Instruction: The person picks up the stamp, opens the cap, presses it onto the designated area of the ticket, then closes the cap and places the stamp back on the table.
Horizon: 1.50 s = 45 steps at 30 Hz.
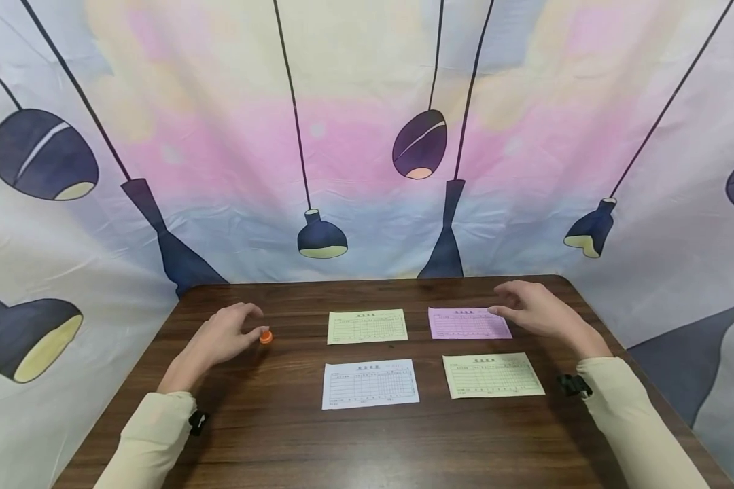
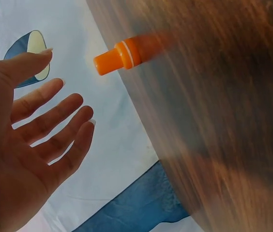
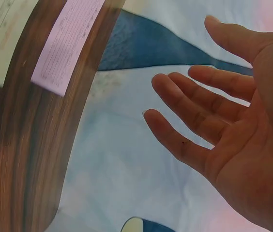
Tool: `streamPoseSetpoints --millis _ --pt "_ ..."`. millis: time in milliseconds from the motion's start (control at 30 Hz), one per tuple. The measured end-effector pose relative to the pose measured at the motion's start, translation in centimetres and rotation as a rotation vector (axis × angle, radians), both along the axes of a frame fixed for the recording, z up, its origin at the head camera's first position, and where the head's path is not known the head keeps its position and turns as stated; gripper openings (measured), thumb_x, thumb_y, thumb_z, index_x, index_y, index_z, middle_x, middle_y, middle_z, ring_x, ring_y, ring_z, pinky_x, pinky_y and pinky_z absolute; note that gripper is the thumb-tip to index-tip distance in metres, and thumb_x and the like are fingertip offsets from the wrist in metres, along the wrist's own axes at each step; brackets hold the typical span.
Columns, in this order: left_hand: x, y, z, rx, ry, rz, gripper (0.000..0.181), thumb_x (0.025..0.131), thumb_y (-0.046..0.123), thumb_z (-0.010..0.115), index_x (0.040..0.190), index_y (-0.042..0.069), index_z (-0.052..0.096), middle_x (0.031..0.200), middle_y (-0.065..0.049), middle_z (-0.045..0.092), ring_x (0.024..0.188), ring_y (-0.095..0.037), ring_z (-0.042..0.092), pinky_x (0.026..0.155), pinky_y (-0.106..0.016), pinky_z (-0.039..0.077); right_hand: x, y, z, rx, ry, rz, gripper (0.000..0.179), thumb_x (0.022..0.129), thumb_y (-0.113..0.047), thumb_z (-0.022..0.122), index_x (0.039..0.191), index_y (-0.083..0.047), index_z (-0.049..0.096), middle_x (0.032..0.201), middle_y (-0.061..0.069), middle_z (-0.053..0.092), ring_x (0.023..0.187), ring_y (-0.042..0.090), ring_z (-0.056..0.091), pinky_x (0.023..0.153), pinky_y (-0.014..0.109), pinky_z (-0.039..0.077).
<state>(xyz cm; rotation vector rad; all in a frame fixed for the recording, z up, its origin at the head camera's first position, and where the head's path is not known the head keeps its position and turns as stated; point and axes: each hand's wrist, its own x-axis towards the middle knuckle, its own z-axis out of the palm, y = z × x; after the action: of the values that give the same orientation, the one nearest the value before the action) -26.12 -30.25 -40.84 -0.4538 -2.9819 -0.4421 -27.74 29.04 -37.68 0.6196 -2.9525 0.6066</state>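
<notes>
A small orange cylinder [image 2: 131, 52] with a narrower knob and a thin white ring stands on the table at the left. Beside it hovers my left hand [image 1: 223, 333], fingers loosely bent and apart, holding nothing; in the left wrist view a gap shows between the fingertips and the knob. My right hand [image 1: 538, 309] hangs over the right end of a pink printed slip [image 1: 467, 324], its palm empty and its fingers [image 3: 189, 106] spread. Left of the pink slip lies a yellow-green slip [image 1: 367, 327].
Nearer the front edge lie a white slip [image 1: 370, 384] and another yellow-green slip [image 1: 493, 375]. All the slips rest flat on the dark wooden table [image 1: 269, 421]. A cloth printed with hanging lamps [image 1: 367, 170] rises behind the table's back edge.
</notes>
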Motion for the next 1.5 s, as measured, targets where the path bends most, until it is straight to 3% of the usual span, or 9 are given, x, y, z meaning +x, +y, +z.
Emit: streamPoseSetpoints --millis 333,633,967,1500 --pt "-0.3 0.5 -1.1 0.007 -0.009 -0.005 0.03 0.102 0.027 0.069 0.119 0.002 0.072 0.115 -0.017 0.074 0.103 -0.037 0.072 0.083 -0.054 0.059 0.7 -2.9 0.1 -0.032 0.038 0.063 0.043 0.1 -0.031 0.073 0.13 0.0 0.07 0.118 0.017 0.076 0.098 0.022 0.072 0.084 0.045 0.06" --pt "-0.6 0.7 -2.1 0.022 -0.023 -0.024 0.022 0.1 0.019 0.071 0.114 0.002 0.074 0.108 -0.015 0.074 0.099 -0.034 0.073 0.082 -0.05 0.059 1.2 -4.7 -0.1 -0.067 0.044 0.1 0.034 0.1 -0.03 0.073 0.125 -0.007 0.074 0.114 0.007 0.078 0.095 0.014 0.071 0.079 0.034 0.059" --pt "-1.0 0.6 -2.5 0.037 -0.061 -0.009 0.025 0.098 0.017 0.073 0.117 0.0 0.072 0.106 -0.015 0.073 0.089 -0.025 0.073 0.074 -0.043 0.059 0.8 -7.1 0.0 -0.115 0.044 0.148 0.037 0.101 -0.033 0.072 0.126 -0.005 0.073 0.117 0.012 0.077 0.099 0.018 0.073 0.085 0.044 0.061" --pt "-1.6 1.5 -3.0 -0.001 -0.044 0.005 0.023 0.098 0.011 0.072 0.114 -0.005 0.072 0.094 -0.014 0.066 0.071 -0.017 0.054 0.062 -0.032 0.044 1.3 -10.6 0.2 -0.148 -0.007 0.215 0.036 0.103 -0.04 0.068 0.125 -0.012 0.074 0.113 0.0 0.078 0.1 0.011 0.072 0.092 0.044 0.06"
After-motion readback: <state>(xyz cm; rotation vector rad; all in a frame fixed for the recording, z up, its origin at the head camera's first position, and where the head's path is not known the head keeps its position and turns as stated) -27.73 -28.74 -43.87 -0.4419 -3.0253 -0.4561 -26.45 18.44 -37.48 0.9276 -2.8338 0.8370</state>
